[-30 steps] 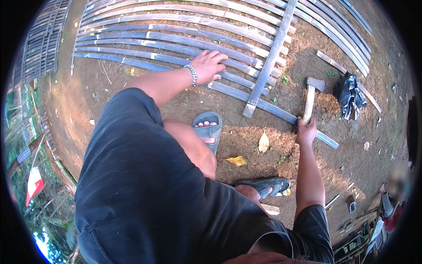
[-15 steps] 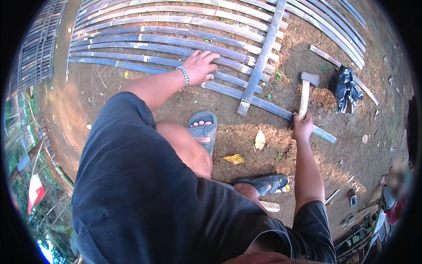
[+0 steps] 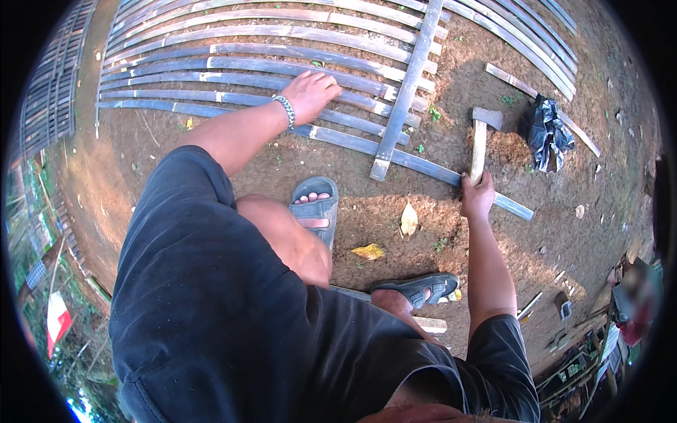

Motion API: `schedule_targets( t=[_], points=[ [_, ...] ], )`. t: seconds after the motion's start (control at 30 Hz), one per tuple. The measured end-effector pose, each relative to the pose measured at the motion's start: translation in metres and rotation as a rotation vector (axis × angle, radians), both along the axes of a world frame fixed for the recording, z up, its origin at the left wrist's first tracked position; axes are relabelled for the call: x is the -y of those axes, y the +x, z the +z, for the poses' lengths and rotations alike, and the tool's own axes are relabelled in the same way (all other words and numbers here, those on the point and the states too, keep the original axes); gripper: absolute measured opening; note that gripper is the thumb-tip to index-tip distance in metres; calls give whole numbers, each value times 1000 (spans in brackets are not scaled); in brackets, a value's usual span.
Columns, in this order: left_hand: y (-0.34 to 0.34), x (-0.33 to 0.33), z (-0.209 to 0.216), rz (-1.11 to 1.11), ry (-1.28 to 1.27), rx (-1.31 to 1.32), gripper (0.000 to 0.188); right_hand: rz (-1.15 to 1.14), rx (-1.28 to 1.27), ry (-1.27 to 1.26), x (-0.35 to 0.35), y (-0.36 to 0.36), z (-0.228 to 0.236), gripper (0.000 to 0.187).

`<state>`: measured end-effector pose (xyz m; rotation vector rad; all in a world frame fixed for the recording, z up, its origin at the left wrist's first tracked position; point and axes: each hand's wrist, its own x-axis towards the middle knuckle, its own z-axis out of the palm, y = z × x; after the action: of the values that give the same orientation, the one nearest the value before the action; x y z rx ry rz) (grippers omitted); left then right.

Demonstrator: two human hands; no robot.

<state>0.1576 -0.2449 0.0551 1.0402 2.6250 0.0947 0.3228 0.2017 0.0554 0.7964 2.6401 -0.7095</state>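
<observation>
My right hand (image 3: 478, 195) is closed round the lower end of a hatchet's wooden handle (image 3: 479, 151). The hatchet head (image 3: 487, 118) points away from me, over bare soil. Right by that hand, the nearest bamboo slat (image 3: 423, 166) runs beneath the handle's end. My left hand (image 3: 310, 97), with a chain bracelet at the wrist, rests palm down over the near slats of a bamboo lattice (image 3: 282, 68). Its fingers bend slightly and its thumb is hidden. A bamboo crosspiece (image 3: 407, 92) lies across the slats between my hands.
Beyond the hatchet are a crumpled black plastic bag (image 3: 549, 134) and a loose bamboo strip (image 3: 511, 81). More slats (image 3: 522, 42) lie at the far right. Dry leaves (image 3: 409, 219) dot the soil near my sandalled feet (image 3: 315, 208). Another slatted panel (image 3: 53, 84) stands at far left.
The whole view has shifted slightly. My left hand's fingers are a little more bent and its thumb has gone out of sight. My right hand keeps its hold on the hatchet.
</observation>
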Motion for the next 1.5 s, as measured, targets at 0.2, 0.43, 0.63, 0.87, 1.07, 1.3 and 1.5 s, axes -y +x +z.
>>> schedule_targets(
  t=[0.2,0.43,0.63,0.87,1.07,1.3,1.5],
  points=[
    [6,5,-4,13,25,4,30,13,-28,28,0,1,-3,36],
    [-3,-9,16,60,92,42,41,-4,-18,-9,-1,1,-1,39],
    [-21,-28,13,38,-40,-14,75,-16,37,26,4,-4,4,41],
    [-23,-38,14,26,-185,35,88,-57,48,-7,-1,-1,-2,43],
    [-25,-41,16,23,-246,58,92,-50,54,-15,-1,-3,3,42],
    [-23,-41,18,24,-241,72,92,-44,20,-9,2,-3,6,39],
    [-23,-35,19,22,-243,66,93,-9,-59,-2,4,3,-4,37]
  ],
)
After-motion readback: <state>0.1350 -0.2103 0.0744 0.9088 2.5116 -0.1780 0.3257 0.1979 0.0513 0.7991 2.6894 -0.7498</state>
